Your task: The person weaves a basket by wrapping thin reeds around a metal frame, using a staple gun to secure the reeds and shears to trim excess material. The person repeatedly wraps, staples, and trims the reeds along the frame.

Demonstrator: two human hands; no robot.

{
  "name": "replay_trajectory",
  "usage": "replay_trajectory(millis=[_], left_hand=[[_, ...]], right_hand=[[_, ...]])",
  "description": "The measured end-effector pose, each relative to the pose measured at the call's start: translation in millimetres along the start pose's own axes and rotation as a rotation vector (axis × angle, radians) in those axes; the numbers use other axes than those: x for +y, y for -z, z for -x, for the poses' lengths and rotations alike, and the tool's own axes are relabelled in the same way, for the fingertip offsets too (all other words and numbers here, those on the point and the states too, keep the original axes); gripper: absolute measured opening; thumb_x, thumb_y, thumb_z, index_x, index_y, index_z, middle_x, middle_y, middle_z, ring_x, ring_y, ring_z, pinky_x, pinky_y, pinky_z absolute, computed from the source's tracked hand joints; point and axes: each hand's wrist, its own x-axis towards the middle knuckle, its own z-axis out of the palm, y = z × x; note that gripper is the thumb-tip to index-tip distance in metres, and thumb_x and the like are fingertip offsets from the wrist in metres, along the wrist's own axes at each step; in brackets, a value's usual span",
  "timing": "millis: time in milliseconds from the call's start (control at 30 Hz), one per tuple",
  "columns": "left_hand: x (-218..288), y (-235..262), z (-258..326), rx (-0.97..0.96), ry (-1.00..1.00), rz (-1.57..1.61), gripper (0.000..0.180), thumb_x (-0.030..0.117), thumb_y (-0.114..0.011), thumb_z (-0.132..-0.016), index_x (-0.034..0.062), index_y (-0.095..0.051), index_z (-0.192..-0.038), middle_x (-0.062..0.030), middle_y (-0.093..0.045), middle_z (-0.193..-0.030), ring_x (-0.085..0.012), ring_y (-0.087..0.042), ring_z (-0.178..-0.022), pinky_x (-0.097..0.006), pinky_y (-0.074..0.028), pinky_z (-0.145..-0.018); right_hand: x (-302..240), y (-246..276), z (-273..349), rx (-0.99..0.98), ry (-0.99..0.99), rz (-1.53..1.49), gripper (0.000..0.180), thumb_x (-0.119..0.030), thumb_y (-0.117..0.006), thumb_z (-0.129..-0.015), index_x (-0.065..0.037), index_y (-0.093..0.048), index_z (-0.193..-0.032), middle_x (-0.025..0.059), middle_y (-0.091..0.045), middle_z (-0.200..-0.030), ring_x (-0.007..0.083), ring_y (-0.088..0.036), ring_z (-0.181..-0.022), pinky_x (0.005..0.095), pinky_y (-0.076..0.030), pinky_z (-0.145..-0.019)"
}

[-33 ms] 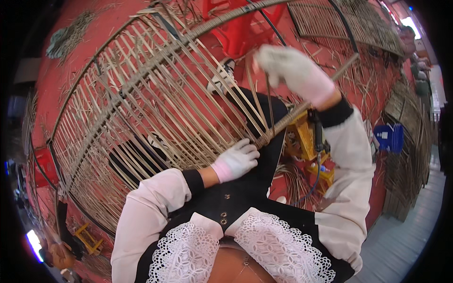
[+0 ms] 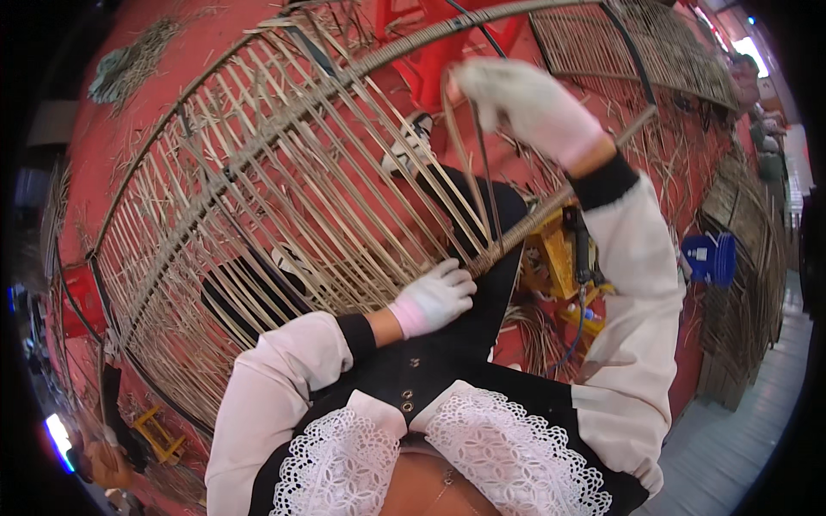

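Across my lap slants a large curved rattan frame (image 2: 325, 93) with many thin slats. My left hand (image 2: 433, 299), in a white knit glove, is closed over the near rail where the slats end, beside a wrapped binding (image 2: 483, 261). Above the frame's right part, my right hand (image 2: 527, 110), also gloved and blurred by motion, is raised with its fingers pinched on a thin brown rattan strip (image 2: 453, 120). The strip runs down from its fingertips towards the near rail. A second dark strip (image 2: 482, 146) hangs just below this hand.
A red plastic stool (image 2: 422, 73) stands beyond the frame. To the right are a yellow stool (image 2: 552, 258) with a dark air tool (image 2: 582, 245) on a blue hose, a blue bucket (image 2: 710, 258) and stacked woven panels (image 2: 740, 284). Rattan scraps litter the red floor (image 2: 112, 163).
My right hand has moved slightly up and to the left, drawing the rattan strip with it. My left hand stays at the near rail.
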Motion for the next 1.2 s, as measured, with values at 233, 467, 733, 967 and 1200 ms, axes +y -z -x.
replay_trajectory(millis=[233, 467, 733, 967, 1200], left_hand=[[-5, -6, 5, 0.09, -0.021, 0.059, 0.01, 0.021, -0.066, -0.081, 0.0118, -0.063, -0.084, -0.0042, -0.061, -0.1, -0.0249, -0.057, -0.11, -0.045, -0.039, -0.11], [-16, 43, -12, 0.365, 0.14, 0.149, 0.008, 0.016, -0.067, -0.08, 0.0126, -0.06, -0.081, -0.0057, -0.056, -0.086, -0.0255, -0.058, -0.092, -0.044, -0.043, -0.101], [-203, 177, -59, 0.745, 0.661, -0.562, 0.037, 0.035, -0.076, -0.08, 0.0078, -0.071, -0.105, -0.0074, -0.069, -0.106, -0.0259, -0.059, -0.109, -0.043, -0.037, -0.107], [-231, 192, -66, 0.557, 0.728, -0.493, 0.028, 0.034, -0.075, -0.078, 0.0063, -0.075, -0.085, -0.0093, -0.07, -0.088, -0.0275, -0.063, -0.095, -0.039, -0.041, -0.097], [-238, 201, -65, 0.454, 0.812, -0.226, 0.036, 0.036, -0.073, -0.083, 0.0048, -0.076, -0.102, -0.0152, -0.074, -0.091, -0.0338, -0.065, -0.093, -0.042, -0.043, -0.095]], right_hand=[[46, -22, -231, -0.206, 0.013, 0.291, 0.041, -0.033, -0.062, -0.099, -0.001, -0.067, -0.124, 0.0065, -0.07, -0.097, 0.013, -0.066, -0.09, 0.0261, -0.051, -0.085], [97, -41, -261, -0.211, -0.044, 0.344, 0.051, -0.042, -0.067, -0.093, -0.003, -0.068, -0.126, 0.0159, -0.07, -0.123, 0.0292, -0.064, -0.116, 0.0349, -0.046, -0.101], [84, -44, -266, -0.336, 0.044, 0.616, 0.043, -0.038, -0.064, -0.093, -0.004, -0.071, -0.119, 0.0132, -0.074, -0.11, 0.0236, -0.068, -0.096, 0.0348, -0.05, -0.092], [85, -64, -224, 0.441, 0.451, 0.512, 0.028, -0.032, -0.056, -0.095, -0.011, -0.073, -0.102, 0.0129, -0.071, -0.104, 0.0346, -0.067, -0.092, 0.0409, -0.053, -0.083], [171, -111, -167, 0.365, -0.126, -0.671, 0.029, -0.013, -0.057, -0.094, -0.002, -0.058, -0.121, 0.0126, -0.066, -0.113, 0.019, -0.061, -0.094, 0.0317, -0.049, -0.081]])
